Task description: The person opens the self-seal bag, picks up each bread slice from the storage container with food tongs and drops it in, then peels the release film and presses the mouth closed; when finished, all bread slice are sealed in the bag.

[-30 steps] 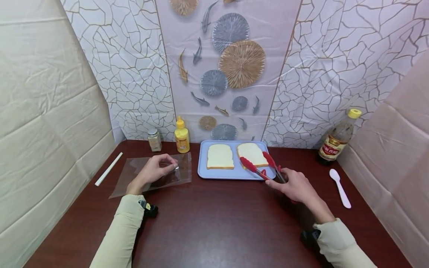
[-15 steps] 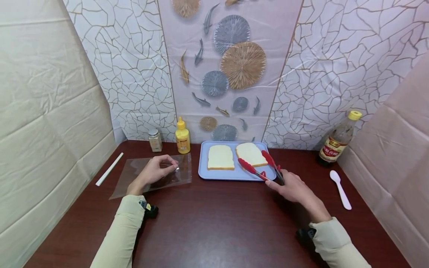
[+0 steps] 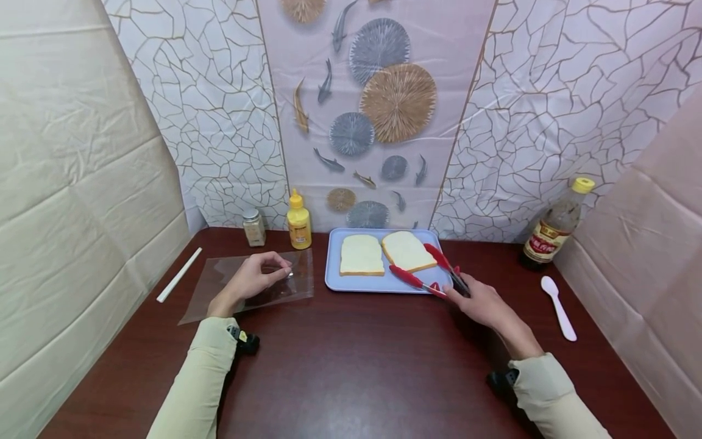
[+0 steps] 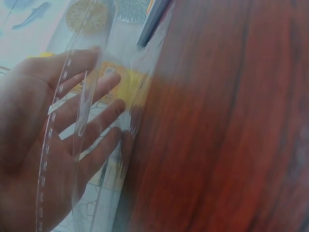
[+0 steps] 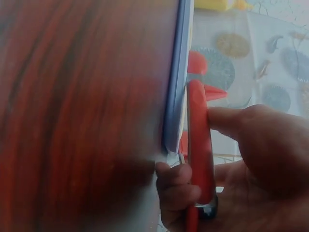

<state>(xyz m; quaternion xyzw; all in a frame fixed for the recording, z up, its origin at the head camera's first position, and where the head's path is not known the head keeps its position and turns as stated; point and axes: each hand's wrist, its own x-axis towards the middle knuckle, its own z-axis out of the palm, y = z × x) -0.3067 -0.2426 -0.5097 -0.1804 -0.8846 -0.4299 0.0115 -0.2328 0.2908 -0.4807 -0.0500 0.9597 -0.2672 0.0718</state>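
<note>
My left hand (image 3: 249,281) pinches a clear plastic bag (image 3: 301,283) lying on the table, thumb and index finger close together; the left wrist view shows the film (image 4: 79,121) in front of the palm and the other fingers spread. With my right hand (image 3: 482,302) I grip red-tipped tongs (image 3: 404,276), whose red handle (image 5: 200,140) runs along the fingers in the right wrist view. The spread tong tips stand on either side of the right bread slice (image 3: 404,249), close at its front and right edges. That slice lies turned on a light blue tray (image 3: 333,283), next to the left slice (image 3: 361,253).
Behind the bag stand a small spice jar (image 3: 253,228) and a yellow squeeze bottle (image 3: 298,224). Chopsticks (image 3: 178,275) lie at the left. A sauce bottle (image 3: 545,238) and a white spoon (image 3: 559,311) are at the right. Walls of cloth enclose the table (image 3: 340,360).
The right bread slice has shifted left and turned on the tray, coming up close to the left slice. The tongs moved slightly left with it. My left hand has stayed still.
</note>
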